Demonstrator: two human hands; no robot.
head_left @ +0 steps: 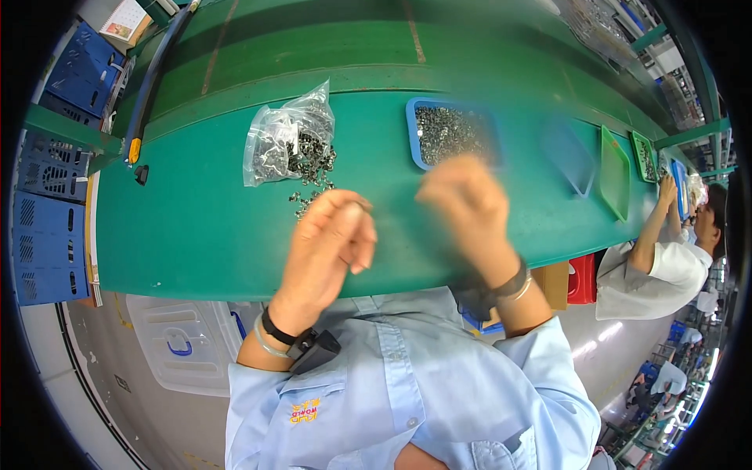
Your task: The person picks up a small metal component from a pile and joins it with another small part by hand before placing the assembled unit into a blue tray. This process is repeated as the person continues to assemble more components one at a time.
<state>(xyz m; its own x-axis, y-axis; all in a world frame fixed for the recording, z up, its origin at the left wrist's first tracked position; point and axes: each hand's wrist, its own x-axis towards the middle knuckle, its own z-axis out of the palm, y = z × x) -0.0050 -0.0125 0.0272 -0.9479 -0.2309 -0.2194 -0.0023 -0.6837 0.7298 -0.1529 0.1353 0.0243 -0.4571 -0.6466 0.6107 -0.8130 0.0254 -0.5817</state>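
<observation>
Light blue shirt, bands at both wrists
The shirt has a buttoned placket, sleeves ending near the elbows, chest pockets and small embroidery in yellow and reddish thread. The left wrist bears a black strap, a chunky dark device and a pale bangle; the right wrist has a dark band beside a slim, light-coloured bangle.

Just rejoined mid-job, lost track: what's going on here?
A person works bare-handed at a green table. The left hand is beside small shiny parts spilled from a clear bag. The right hand, blurred, is at the near edge of a blue tray of small parts. Whether either holds anything is unclear.
</observation>
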